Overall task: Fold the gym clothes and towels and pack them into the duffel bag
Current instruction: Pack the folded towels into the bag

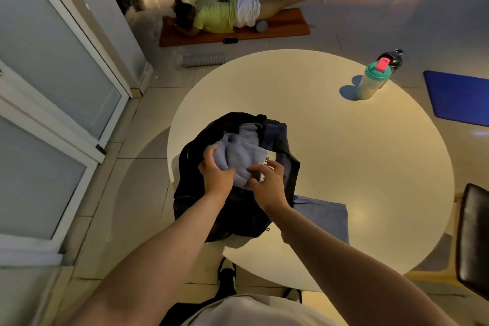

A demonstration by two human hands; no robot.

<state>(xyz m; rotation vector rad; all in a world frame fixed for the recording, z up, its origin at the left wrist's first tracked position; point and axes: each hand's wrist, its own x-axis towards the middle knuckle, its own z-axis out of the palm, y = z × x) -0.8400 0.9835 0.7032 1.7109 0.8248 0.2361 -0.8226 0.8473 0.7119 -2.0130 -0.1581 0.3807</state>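
A black duffel bag (209,209) lies open on the left side of the round white table (357,167). A bundled light blue-grey towel (239,155) sits in its opening. My left hand (215,174) grips the towel's left side with curled fingers. My right hand (267,182) pinches its near right edge over the bag. More grey and dark cloth (250,130) shows deeper inside the bag. A folded blue-grey cloth (324,216) lies flat on the table just right of the bag, partly under my right forearm.
A shaker bottle (371,82) with a teal lid stands at the table's far right. A black chair (473,241) is at the right edge. A person lies on an orange mat (280,29) beyond the table. Glass doors (53,114) line the left; a blue mat (460,98) lies right.
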